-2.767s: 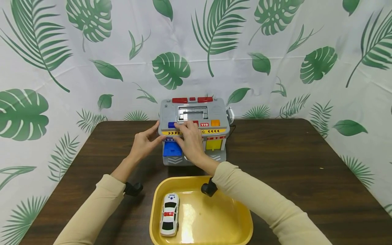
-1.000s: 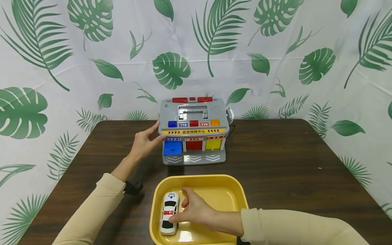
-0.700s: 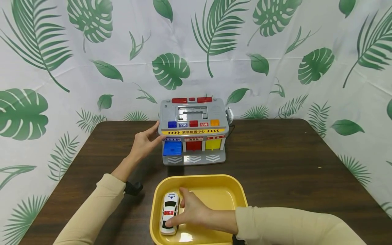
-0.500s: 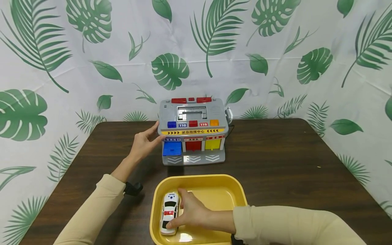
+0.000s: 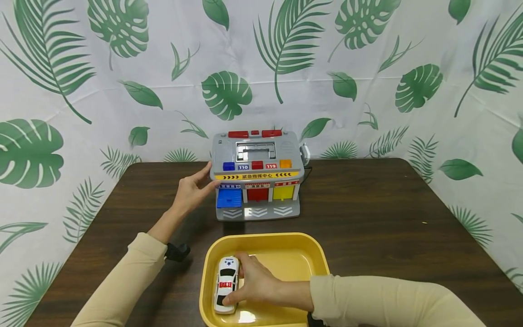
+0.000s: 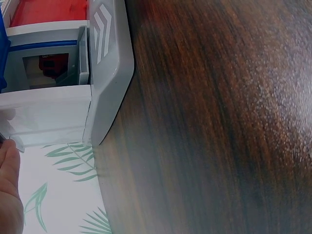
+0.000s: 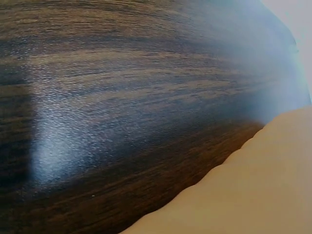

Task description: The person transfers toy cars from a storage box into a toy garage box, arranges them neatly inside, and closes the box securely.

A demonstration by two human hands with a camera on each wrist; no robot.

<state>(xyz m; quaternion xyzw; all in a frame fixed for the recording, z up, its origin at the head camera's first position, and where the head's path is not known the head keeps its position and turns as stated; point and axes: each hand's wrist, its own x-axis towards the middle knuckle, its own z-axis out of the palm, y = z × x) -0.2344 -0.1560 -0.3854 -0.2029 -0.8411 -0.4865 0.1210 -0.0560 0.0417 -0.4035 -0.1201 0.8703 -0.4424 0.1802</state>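
A grey toy rescue station point(image 5: 257, 175) with blue, red and yellow garage doors stands at the back of the table. My left hand point(image 5: 192, 193) holds its left end, thumb at the front edge of the roof and fingers along the side. In the left wrist view the blue door point(image 6: 4, 58) is raised on its opened bay. Inside a yellow tray point(image 5: 286, 239), my right hand point(image 5: 259, 284) grips a white toy police car point(image 5: 226, 272), thumb over the rear window and fingers near the front. The car's right side is partly hidden.
The dark wooden table point(image 5: 367, 236) extends to both sides of the tray. Behind it hangs a leaf-patterned cloth point(image 5: 294, 68). A white part point(image 5: 305, 154) juts from the station's right side, with a black cord below it.
My right hand has left the station's blue door, come down into the tray and closed in on the police car. My left hand has stayed at the station.
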